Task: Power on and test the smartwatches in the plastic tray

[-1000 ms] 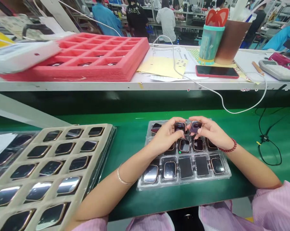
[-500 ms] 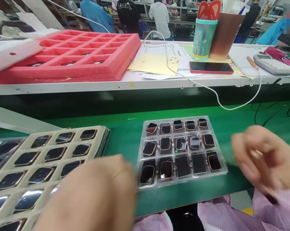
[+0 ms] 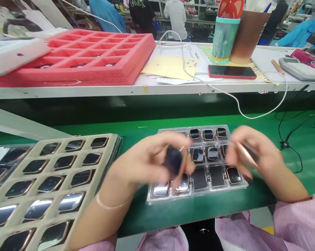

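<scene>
My left hand (image 3: 144,157) pinches a dark watch screen (image 3: 173,160) with a gold-coloured rim, blurred, over the left half of a clear plastic tray (image 3: 199,195). On the tray's right side, my right hand (image 3: 267,150) is closed on a similar gold-rimmed piece (image 3: 247,156), seen nearly edge-on. Rounded-square watch screens fill most of the tray's pockets. Two pockets in the near row, such as this dark pocket (image 3: 216,175), hold no rimmed screen. My left hand and fingers hide several left-hand pockets.
A beige foam tray (image 3: 107,150) full of watch screens lies at the left on the green bench (image 3: 136,219). The white shelf (image 3: 173,89) behind carries a red foam tray (image 3: 136,66), a phone (image 3: 233,72), cups and a calculator (image 3: 300,68). A white cable (image 3: 241,111) droops from it.
My left hand has moved from above the beige tray to the clear tray and now shows a watch screen. My right hand has moved left to the clear tray's edge.
</scene>
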The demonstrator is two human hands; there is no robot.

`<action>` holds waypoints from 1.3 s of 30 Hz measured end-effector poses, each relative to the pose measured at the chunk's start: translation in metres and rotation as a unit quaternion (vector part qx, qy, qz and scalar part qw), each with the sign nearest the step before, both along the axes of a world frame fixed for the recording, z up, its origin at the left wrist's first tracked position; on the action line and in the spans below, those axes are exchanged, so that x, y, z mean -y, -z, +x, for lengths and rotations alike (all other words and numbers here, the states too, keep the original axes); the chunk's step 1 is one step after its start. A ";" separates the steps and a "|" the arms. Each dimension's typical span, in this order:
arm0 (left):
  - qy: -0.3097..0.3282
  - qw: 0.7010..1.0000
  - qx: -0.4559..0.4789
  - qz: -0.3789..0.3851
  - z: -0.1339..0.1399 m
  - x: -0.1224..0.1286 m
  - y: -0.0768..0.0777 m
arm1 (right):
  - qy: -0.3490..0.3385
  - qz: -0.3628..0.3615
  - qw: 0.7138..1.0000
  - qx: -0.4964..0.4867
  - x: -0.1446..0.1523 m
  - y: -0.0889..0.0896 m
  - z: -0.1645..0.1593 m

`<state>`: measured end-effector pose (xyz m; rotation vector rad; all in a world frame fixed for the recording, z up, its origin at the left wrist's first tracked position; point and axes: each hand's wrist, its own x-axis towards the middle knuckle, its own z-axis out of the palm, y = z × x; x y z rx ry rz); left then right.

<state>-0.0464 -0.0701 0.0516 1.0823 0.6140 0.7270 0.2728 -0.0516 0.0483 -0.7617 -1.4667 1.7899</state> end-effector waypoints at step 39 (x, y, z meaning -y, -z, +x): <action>-0.128 0.986 -0.090 0.053 0.062 -0.067 0.063 | 0.102 0.023 0.994 0.012 -0.052 0.072 -0.032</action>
